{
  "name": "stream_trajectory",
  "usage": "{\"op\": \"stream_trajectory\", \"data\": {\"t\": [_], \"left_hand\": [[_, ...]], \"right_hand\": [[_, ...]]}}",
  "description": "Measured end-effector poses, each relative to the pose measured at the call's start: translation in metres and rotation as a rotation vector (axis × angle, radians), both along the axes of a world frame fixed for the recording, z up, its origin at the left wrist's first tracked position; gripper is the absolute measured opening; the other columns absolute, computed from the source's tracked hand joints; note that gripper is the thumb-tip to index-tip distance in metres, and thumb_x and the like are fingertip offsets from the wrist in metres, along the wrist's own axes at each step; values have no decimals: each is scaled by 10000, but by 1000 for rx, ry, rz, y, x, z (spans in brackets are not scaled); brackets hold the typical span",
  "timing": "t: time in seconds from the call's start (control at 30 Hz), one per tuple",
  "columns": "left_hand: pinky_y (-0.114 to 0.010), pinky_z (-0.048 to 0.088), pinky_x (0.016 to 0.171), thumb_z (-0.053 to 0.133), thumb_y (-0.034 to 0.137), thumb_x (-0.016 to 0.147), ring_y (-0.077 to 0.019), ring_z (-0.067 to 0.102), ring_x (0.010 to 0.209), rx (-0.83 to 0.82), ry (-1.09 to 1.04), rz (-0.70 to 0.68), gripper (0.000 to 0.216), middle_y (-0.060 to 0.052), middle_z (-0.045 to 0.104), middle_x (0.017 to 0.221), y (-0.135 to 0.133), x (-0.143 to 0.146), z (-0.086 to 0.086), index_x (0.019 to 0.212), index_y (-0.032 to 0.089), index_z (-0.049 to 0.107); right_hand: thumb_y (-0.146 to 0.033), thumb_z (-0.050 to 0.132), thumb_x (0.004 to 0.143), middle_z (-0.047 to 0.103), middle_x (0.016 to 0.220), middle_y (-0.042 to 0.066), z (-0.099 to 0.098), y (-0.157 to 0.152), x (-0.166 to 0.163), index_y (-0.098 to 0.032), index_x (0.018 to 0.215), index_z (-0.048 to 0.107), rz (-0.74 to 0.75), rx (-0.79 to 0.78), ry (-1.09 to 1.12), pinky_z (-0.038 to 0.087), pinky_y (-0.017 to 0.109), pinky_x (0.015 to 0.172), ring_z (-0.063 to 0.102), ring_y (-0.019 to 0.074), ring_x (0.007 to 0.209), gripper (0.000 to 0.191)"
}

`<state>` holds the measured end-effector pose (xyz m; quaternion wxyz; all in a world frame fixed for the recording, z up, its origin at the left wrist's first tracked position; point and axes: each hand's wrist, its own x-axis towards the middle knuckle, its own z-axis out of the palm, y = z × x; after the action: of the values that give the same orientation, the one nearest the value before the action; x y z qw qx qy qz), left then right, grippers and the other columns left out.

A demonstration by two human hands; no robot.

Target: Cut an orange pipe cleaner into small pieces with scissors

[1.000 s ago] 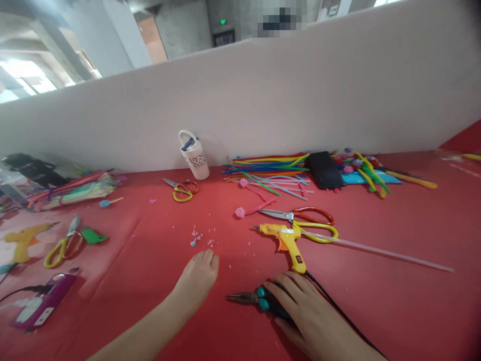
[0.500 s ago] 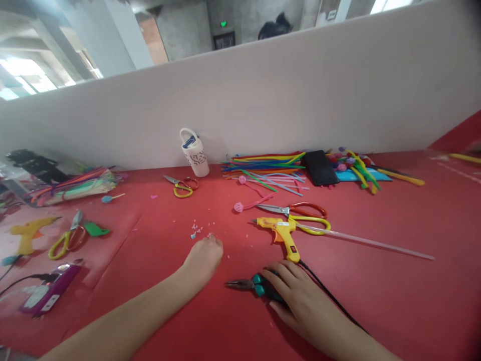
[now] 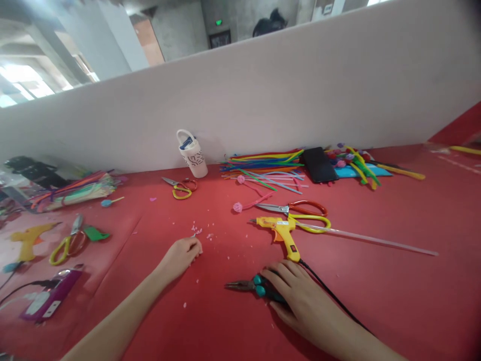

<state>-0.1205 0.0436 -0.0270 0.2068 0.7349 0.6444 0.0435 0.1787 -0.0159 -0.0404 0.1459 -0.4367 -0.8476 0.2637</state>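
Teal-handled pliers lie flat, jaws seemingly shut.

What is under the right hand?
The right hand rests on the teal handles of pliers; their jaws stick out left. The handle ends are covered.

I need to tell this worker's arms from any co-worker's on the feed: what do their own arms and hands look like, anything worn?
Both are bare. The left hand and the right hand show no gloves, and I can make out no rings. Both forearms are uncovered as far as the frame's bottom edge: no sleeves, watch, bracelet or markings in view.
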Motion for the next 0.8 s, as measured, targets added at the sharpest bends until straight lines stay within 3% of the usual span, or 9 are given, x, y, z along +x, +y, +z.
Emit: {"op": "stream_trajectory", "data": {"t": [0.07,0.2,0.33,0.43,0.67,0.8], "left_hand": [[-227,405,520,308,244,874,-126,569,553,19,-50,13,332,24,587,602,-1,7,-3,671,178,562],[-251,395,588,436,284,805,-152,555,631,73,-100,15,191,11,578,653,4,20,-4,668,192,533],[-258,406,620,443,167,753,-150,539,638,117,-136,3,88,7,562,684,6,28,-6,729,196,522],[-272,427,684,417,100,736,-150,552,703,163,-172,-21,177,-14,571,791,4,31,-8,840,193,526],[-344,430,819,485,211,778,-197,566,851,200,-248,-115,130,-42,589,892,0,29,-15,836,213,601],[-321,438,769,462,215,788,-186,568,784,200,-253,-87,113,-23,589,810,-1,25,-15,739,214,563]], "right_hand": [[-80,526,728,554,1101,35,0,0,0,-247,1107,529,9,2,0,359,401,922,458,213,1009,414],[-80,534,727,546,1121,38,1,0,1,-245,1123,517,11,2,-4,343,403,940,454,213,1027,429],[-93,544,738,548,1108,37,1,0,2,-253,1113,522,14,-1,-19,347,406,928,462,214,1010,408],[-123,555,751,555,1089,47,2,1,2,-249,1111,526,12,33,-34,362,398,900,476,218,989,383],[-265,582,785,567,1028,47,7,-5,1,-230,1110,535,52,36,-96,368,351,854,490,200,945,330],[-401,609,770,577,1050,32,16,5,9,-250,1099,552,96,42,-53,361,342,883,497,197,964,366]]}}
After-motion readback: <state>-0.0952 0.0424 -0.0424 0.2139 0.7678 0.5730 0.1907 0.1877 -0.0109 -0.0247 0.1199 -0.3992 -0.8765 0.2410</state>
